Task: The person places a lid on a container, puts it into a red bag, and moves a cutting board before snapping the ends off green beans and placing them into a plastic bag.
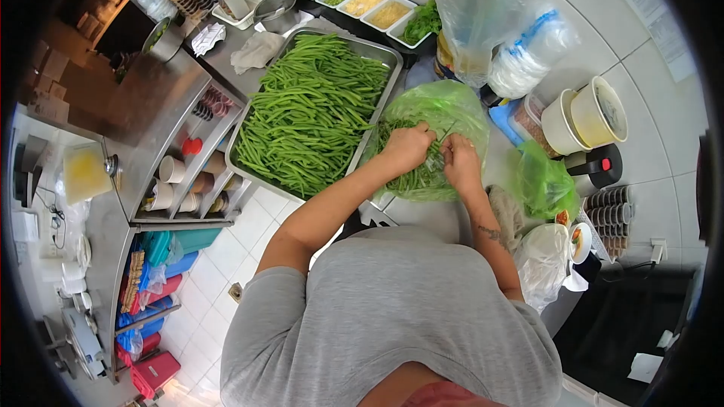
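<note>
A large metal tray (397, 68) heaped with green beans (309, 105) lies on the counter. At its right sits a translucent green plastic bag (460, 102) with thin green bean pieces inside. Both my hands are over the bag's opening. My left hand (409, 145) is closed, its fingertips pinched together over the pieces. Close to its right, my right hand (460, 160) is also closed, with thumb and fingers together. A thin stem or bean shows between the two hands. What exactly each set of fingertips grips is too small to make out.
White containers of chopped ingredients (364, 3) line the back, beside a metal bowl (276, 12) and a cloth (259, 51). Plastic bags (490, 7), tubs (598, 109) and a second green bag (544, 181) stand at right. Shelves with cups (172, 169) are at left.
</note>
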`<action>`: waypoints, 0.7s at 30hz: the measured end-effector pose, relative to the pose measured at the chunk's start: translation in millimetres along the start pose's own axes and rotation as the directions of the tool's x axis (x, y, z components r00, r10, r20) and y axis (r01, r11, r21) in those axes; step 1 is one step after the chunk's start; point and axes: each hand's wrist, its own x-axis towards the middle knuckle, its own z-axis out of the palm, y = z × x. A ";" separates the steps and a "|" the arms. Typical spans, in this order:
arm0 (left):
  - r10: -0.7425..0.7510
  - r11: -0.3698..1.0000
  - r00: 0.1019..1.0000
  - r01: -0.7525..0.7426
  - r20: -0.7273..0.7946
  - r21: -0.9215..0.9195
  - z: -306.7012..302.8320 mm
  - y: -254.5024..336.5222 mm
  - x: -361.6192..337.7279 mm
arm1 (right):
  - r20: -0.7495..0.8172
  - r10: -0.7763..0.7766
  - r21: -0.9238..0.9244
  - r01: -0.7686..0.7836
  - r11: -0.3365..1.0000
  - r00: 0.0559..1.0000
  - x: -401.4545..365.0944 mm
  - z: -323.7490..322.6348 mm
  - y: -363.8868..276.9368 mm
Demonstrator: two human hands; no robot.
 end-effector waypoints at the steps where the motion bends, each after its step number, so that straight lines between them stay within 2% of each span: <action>1: 0.030 0.999 0.998 -0.031 -0.055 -0.029 1.2 -1.0 -0.1 | 0.004 0.017 0.106 -0.017 0.994 1.000 0.2 0.1 1.4; 2: -0.030 0.979 0.989 0.001 -0.142 -0.203 2.9 -1.2 1.1 | 0.010 0.031 0.212 -0.033 0.977 0.999 1.0 1.1 2.9; 4: -0.191 0.848 0.942 0.017 -0.275 -0.530 -1.4 1.0 5.0 | 0.067 0.072 0.418 -0.093 0.904 0.995 5.1 2.1 0.9; 5: -0.326 0.720 0.923 0.103 -0.204 -0.686 -5.0 -0.9 8.0 | 0.120 0.093 0.511 -0.142 0.848 0.988 7.9 3.1 -1.0; 7: -0.533 0.363 0.846 0.241 0.011 -0.900 -28.1 0.6 12.9 | 0.187 0.156 0.663 -0.242 0.708 0.970 12.0 0.7 -9.6; 10: -0.394 0.703 0.919 0.289 -0.017 -0.650 -37.4 -16.6 8.5 | 0.208 0.255 0.809 -0.313 0.497 0.944 22.4 -7.3 -16.9; 11: -0.421 0.747 0.900 0.413 0.111 -0.521 -39.1 -19.5 4.9 | 0.202 0.276 0.839 -0.312 0.447 0.940 24.3 -8.6 -15.0; 14: -0.284 0.841 0.949 0.315 0.136 -0.439 -39.8 -7.3 -12.0 | 0.171 0.285 0.907 -0.264 0.330 0.943 28.4 -7.1 -10.9; 15: -0.208 0.829 0.975 0.216 0.074 -0.516 -23.1 -10.8 -15.5 | 0.156 0.281 0.924 -0.241 0.298 0.947 28.4 -6.8 -9.9; 18: -0.225 0.644 0.948 0.318 0.225 -0.695 -13.3 -0.1 -19.8 | 0.158 0.311 0.959 -0.221 0.179 0.937 27.9 -4.8 -14.5; 19: -0.322 0.412 0.887 0.446 0.331 -0.795 -19.6 11.0 -21.3 | 0.151 0.312 0.968 -0.204 0.146 0.938 28.4 -4.5 -16.0; 21: -0.359 0.377 0.890 0.415 0.282 -0.828 -17.5 9.6 -21.6 | 0.137 0.317 0.982 -0.169 0.078 0.938 28.0 -4.6 -19.3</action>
